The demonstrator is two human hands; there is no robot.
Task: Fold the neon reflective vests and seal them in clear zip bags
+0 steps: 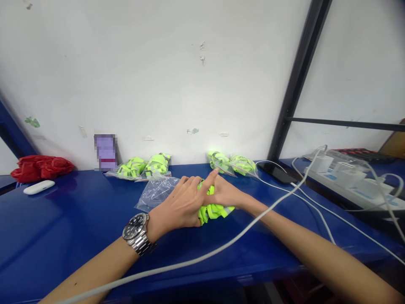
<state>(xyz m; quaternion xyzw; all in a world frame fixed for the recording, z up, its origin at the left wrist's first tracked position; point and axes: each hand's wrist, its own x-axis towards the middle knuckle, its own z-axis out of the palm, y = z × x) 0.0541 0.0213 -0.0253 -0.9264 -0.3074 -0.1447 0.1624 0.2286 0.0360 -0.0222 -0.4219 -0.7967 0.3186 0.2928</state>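
Note:
A crumpled bundle of fluorescent yellow reflective straps (215, 211) with grey bands sits on the blue table under both my hands. My left hand (186, 200), with a metal watch (136, 230) on its wrist, closes around the bundle's left side, thumb raised. From the right, my right hand (226, 192) grips its far side, its fingertips partly hidden behind the left hand. Just left of the bundle, a clear plastic bag (155, 194) lies flat on the table, partly covered by my left hand.
Bagged yellow bundles (131, 166) line the wall, more (243, 164) to the right. A phone (106, 152) leans there. Red plastic (42, 166) and a white case (39, 187) lie left. A white cable (218, 251) crosses before my arms; a black phone (276, 173) and power strip (335, 175) are right.

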